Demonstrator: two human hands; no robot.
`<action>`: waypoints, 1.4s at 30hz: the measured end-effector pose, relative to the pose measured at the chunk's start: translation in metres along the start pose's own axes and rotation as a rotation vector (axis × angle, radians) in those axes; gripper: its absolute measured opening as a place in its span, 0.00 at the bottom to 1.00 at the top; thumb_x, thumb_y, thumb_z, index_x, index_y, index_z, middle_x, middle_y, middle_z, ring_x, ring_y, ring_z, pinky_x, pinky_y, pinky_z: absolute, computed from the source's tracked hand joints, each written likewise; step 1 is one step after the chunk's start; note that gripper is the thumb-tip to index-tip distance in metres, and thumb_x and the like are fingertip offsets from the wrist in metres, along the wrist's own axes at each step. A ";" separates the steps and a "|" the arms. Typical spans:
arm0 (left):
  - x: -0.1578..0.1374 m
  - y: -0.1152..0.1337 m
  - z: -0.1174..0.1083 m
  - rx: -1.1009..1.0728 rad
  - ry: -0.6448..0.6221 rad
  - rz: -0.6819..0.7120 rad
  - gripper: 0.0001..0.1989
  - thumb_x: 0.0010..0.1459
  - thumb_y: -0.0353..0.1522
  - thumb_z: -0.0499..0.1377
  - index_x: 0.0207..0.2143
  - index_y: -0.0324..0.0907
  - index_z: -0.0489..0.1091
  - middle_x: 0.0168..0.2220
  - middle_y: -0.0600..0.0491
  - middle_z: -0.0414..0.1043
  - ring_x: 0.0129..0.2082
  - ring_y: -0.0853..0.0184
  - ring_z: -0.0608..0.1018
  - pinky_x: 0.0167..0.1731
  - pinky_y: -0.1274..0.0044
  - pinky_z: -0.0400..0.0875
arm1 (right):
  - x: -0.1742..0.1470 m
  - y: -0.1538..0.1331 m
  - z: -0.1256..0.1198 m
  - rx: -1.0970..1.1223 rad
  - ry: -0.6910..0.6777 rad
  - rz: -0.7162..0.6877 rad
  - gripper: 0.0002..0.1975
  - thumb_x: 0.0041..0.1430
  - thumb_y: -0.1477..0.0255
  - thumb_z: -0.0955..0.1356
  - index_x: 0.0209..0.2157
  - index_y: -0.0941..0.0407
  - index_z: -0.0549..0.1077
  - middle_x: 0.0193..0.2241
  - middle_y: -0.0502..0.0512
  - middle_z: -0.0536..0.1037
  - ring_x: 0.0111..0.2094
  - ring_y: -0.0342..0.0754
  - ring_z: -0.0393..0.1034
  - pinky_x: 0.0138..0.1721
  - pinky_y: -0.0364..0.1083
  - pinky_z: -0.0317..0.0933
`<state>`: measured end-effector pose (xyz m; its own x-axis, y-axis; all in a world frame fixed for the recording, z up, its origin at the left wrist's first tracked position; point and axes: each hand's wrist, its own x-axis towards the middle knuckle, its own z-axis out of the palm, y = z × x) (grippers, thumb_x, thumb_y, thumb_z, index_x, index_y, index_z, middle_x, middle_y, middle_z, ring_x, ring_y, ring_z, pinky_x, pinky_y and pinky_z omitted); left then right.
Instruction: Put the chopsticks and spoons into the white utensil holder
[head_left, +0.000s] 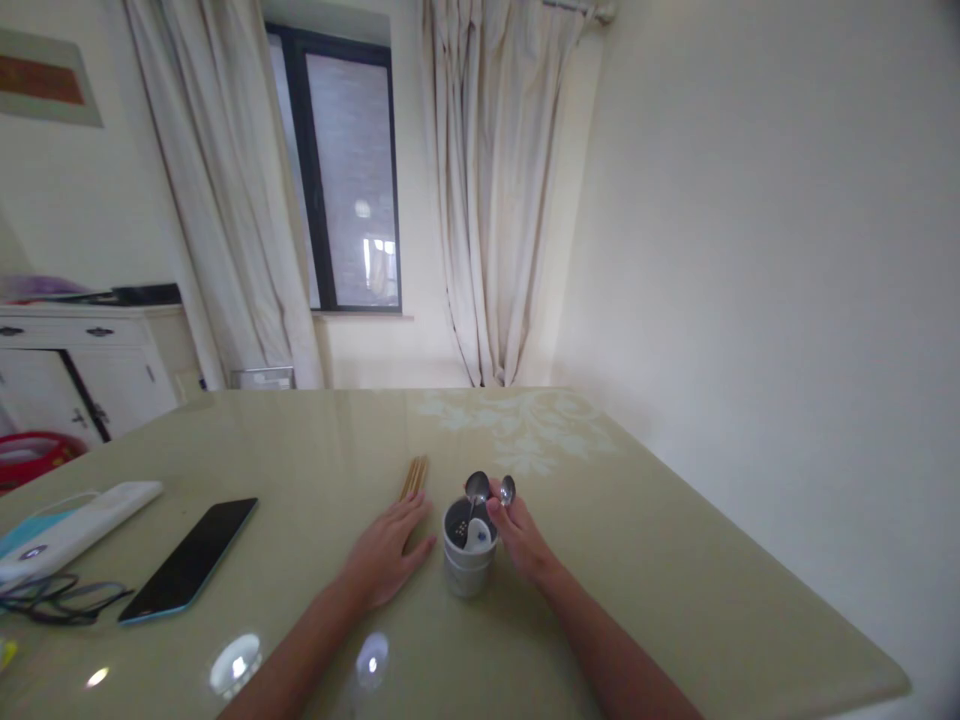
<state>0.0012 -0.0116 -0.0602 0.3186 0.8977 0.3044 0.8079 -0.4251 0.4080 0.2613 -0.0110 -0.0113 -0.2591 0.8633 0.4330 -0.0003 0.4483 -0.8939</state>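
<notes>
A light grey cup (469,578) stands upright on the table in front of me. Inside it are a metal spoon (477,487) with its bowl up and a white ceramic spoon (478,536) with a blue mark. My right hand (523,535) is at the cup's right rim, its thumb and fingers closed on a small metal spoon (508,489) whose bowl points up; the handle is hidden. To the left of the cup, my left hand (386,550) lies flat with its fingers stretched out. Several wooden chopsticks (414,478) lie just past its fingertips, their near ends covered by the hand.
On the table's left side lie a black-screened phone (191,560), a pair of glasses (64,598) and a white power strip-like device (90,530). A wall (765,300) runs along the right table edge. Beyond the far edge hang curtains (495,200) beside a window (352,180).
</notes>
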 end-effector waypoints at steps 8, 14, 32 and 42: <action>0.011 0.031 -0.025 -0.255 0.141 -0.053 0.28 0.71 0.49 0.51 0.63 0.44 0.74 0.67 0.44 0.72 0.69 0.54 0.71 0.73 0.57 0.58 | -0.006 -0.002 0.002 0.103 -0.161 0.065 0.43 0.61 0.32 0.62 0.57 0.53 0.79 0.45 0.61 0.84 0.46 0.59 0.78 0.53 0.56 0.68; 0.049 0.100 -0.066 -0.786 -0.024 -0.060 0.30 0.65 0.53 0.60 0.61 0.46 0.76 0.64 0.44 0.76 0.64 0.50 0.76 0.66 0.60 0.68 | 0.000 -0.007 0.008 0.122 -0.149 0.050 0.43 0.67 0.36 0.58 0.51 0.57 0.83 0.46 0.65 0.85 0.47 0.60 0.80 0.57 0.57 0.69; 0.065 0.122 -0.051 -0.823 0.101 0.010 0.16 0.68 0.45 0.57 0.34 0.47 0.77 0.38 0.50 0.86 0.41 0.60 0.85 0.43 0.74 0.76 | -0.005 -0.001 0.006 0.184 -0.322 -0.004 0.47 0.55 0.33 0.69 0.59 0.59 0.76 0.47 0.64 0.82 0.49 0.62 0.76 0.55 0.57 0.68; 0.063 0.043 -0.098 -1.563 0.745 -0.340 0.13 0.62 0.41 0.68 0.41 0.43 0.71 0.26 0.61 0.71 0.23 0.74 0.73 0.30 0.79 0.77 | -0.006 -0.001 0.000 0.138 -0.298 0.061 0.40 0.59 0.36 0.69 0.54 0.57 0.80 0.43 0.62 0.83 0.44 0.58 0.78 0.47 0.52 0.69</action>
<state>0.0075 0.0157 0.0609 -0.3808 0.9126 0.1488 -0.5447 -0.3514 0.7614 0.2633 -0.0167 -0.0131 -0.5340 0.7727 0.3433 -0.1015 0.3445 -0.9333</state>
